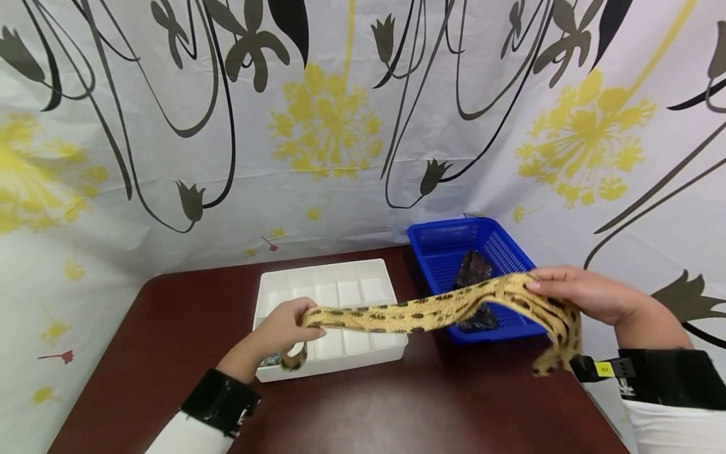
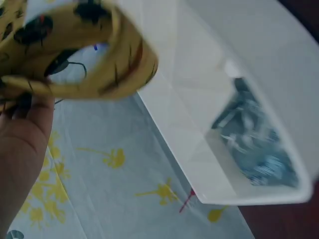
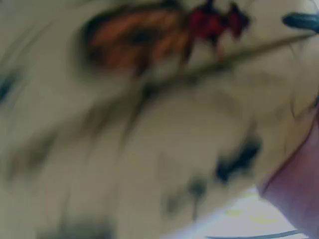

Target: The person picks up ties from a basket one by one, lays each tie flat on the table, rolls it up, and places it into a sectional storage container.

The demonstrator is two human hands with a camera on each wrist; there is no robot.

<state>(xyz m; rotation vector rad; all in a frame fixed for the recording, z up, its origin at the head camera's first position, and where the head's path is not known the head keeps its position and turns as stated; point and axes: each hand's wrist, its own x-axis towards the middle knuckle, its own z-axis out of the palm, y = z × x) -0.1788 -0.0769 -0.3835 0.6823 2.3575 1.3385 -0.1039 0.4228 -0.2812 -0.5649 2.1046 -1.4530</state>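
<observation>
A long yellow necktie (image 1: 397,317) printed with dark insects stretches between both hands, over the white box and the blue basket's front. My left hand (image 1: 283,328) pinches it over the white compartment box (image 1: 334,364), and a short end curls below the fingers. In the left wrist view, the necktie (image 2: 75,89) loops beyond the left hand (image 2: 25,144). My right hand (image 1: 590,293) grips the other part at the basket's right, where folded lengths hang down. The necktie (image 3: 174,124) fills most of the right wrist view, blurred, with the right hand (image 3: 294,179) at its edge.
A blue plastic basket (image 1: 422,252) stands at the back right with dark wrapped bundles (image 1: 473,268) in it. A plastic-wrapped grey item (image 2: 254,139) lies in an end compartment of the white box. The dark red tabletop (image 1: 363,410) meets a patterned cloth wall (image 1: 329,214).
</observation>
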